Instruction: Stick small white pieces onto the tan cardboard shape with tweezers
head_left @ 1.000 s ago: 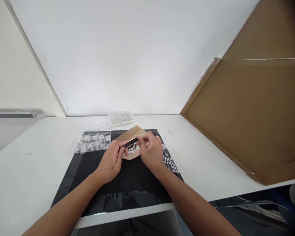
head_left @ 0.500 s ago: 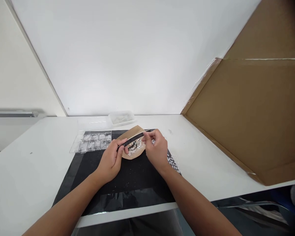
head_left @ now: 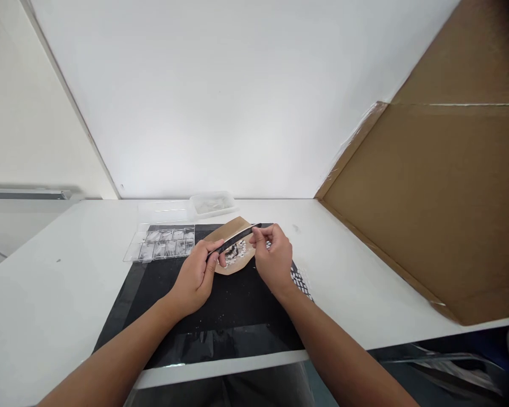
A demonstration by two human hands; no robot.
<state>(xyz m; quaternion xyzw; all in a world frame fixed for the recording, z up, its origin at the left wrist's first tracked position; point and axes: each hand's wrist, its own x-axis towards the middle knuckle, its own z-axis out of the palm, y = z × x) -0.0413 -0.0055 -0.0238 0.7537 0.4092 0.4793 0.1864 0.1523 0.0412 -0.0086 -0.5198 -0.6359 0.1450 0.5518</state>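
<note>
Between my two hands runs a narrow black strip with a pale edge (head_left: 238, 238); its exact kind is unclear. My left hand (head_left: 195, 276) pinches the lower left end between thumb and fingers. At the upper right end, my right hand (head_left: 274, 254) has thumb and fingertips closed on the strip. Directly below lies a piece of brown paper (head_left: 224, 230), bearing small white pieces (head_left: 238, 252) and some dark bits. The strip and my fingers hide part of this pile.
A black mat (head_left: 224, 302) covers the front of the white table (head_left: 348, 282). Left of the paper is a clear compartment box (head_left: 165, 247) with whitish contents; behind stands a translucent tub (head_left: 212, 204). Small white tiles (head_left: 302, 282) lie right, near a large cardboard panel (head_left: 424, 198).
The view has shifted slightly. The strip, curved before, now looks straighter, and my right fingers grip it a little differently. Both hands still hold it over the paper.
</note>
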